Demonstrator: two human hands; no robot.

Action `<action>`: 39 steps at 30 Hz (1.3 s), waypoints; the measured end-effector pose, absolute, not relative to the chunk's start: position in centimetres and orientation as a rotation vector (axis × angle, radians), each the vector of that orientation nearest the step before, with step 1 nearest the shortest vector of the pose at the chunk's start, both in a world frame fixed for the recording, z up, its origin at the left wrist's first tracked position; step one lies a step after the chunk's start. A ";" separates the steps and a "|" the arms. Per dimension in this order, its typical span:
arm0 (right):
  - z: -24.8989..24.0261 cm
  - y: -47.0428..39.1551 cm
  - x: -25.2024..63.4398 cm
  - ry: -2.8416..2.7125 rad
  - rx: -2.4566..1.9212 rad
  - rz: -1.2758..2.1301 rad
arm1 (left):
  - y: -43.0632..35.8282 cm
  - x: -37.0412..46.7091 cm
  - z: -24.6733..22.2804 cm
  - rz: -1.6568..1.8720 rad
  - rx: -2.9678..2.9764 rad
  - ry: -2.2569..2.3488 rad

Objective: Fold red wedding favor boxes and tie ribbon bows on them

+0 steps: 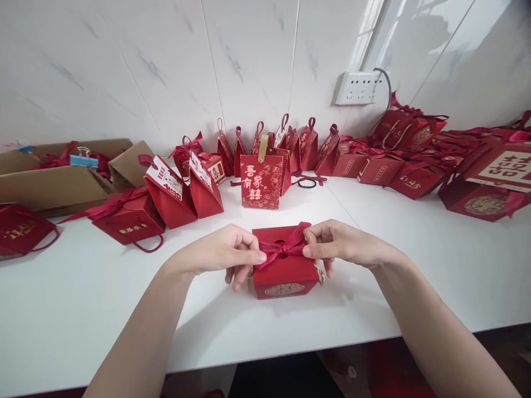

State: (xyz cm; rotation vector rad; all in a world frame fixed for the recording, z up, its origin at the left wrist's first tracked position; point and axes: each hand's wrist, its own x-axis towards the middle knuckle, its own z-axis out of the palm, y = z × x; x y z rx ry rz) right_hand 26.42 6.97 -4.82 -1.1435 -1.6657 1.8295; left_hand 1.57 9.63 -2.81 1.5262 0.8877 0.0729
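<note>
Head camera view: at a white table (232, 331), we hold a red ribbon (285, 249) out to both sides over a small red box (285, 273) standing near the centre. Our left hand (239, 251) pinches one side of the bow between thumb and forefinger; our right hand (329, 243) pinches the other, its remaining fingers bent beside the box. Twisted gold cords (320, 275) show at the box's left and right ends, and a gold medallion (284, 289) marks its near face. By our reading, the box is folded and shut and the knot formed across its top; drawing the bow snug and evening its loops seems to be what is left. We cannot tell how tight the knot is. Just beyond, on the far side, a patterned red box (261, 185) stands apparently finished. Peaked boxes (176, 207) stand to the left, and ribboned boxes (417, 185) crowd the far right, most looking complete to us. An open cardboard carton (53, 192) at far left holds red material (53, 157).
</note>
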 end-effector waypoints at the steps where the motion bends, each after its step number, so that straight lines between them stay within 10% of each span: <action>1: -4.9 7.0 26.4 -1.659 -1.131 1.853 | 9.7 1.5 -2.8 0.063 1.534 0.889; 39: -4.8 7.3 27.5 -1.792 -1.059 1.943 | 10.4 0.1 -3.0 -0.024 1.673 0.803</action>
